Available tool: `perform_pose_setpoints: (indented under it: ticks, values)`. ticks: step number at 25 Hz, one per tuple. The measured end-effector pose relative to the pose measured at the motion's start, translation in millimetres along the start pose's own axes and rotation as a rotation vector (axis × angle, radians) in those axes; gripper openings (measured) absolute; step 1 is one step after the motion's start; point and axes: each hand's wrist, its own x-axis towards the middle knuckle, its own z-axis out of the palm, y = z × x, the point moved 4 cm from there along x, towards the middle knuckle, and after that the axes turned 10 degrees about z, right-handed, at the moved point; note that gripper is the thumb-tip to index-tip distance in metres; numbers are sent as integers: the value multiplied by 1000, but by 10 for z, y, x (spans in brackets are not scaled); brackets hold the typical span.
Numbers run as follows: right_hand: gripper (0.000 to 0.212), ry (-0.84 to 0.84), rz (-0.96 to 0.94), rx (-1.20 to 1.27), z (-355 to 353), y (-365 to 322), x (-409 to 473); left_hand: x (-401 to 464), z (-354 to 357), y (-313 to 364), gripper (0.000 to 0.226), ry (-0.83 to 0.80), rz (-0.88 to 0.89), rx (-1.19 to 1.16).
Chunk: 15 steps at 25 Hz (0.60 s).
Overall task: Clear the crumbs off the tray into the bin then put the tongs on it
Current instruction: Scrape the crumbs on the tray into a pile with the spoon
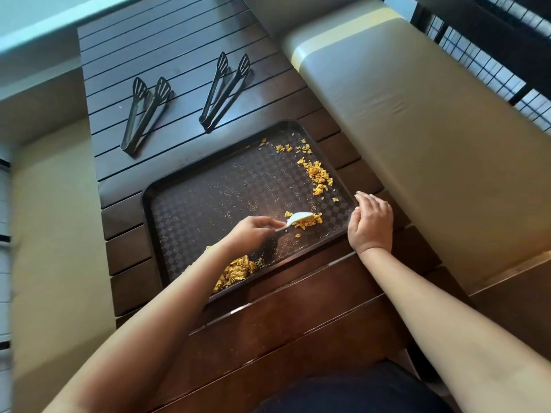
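Left hand [253, 231] pinches a white plastic scraper [298, 218], gathering yellow crumbs [319, 175]; right hand [371, 222], relaxed, steadies the dark checkered tray [208, 201]. Next, probably, tipping them binward.

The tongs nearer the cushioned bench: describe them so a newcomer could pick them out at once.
Start at the dark slatted table and find the crumb-strewn tray on it. Beyond the tray's far edge lie two pairs of black tongs. The ones meant lie nearest the tray's far right corner, by the beige bench; the other pair lies further left.
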Motion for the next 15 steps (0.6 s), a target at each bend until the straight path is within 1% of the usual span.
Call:
perform_pose_setpoints:
  ticks: [1,2,5,6,7,10,15]
  values:
    - [48,2,-1,0,-2,0,2,-20,12,24,27,-29,3,-8]
    - [48,3,-2,1,-2,1,8,-18,2,52,27,-15,15,-27]
    - [48,1,-7,5,-2,8,6,75,-78,115,26,163,46,-36]
    - [49,1,-7,5,-4,5,5,108,-75,134,27,179,45,-14]
    - [49,2,-6,5,-5,1,7,131,-47,154,28,153,46,14]
    - [49,5,-8,9,-7,6,0,146,87,135,29,-20,68,163]
    - [49,3,-2,9,-12,-5,1,8,-94,87,27,-166,70,350]
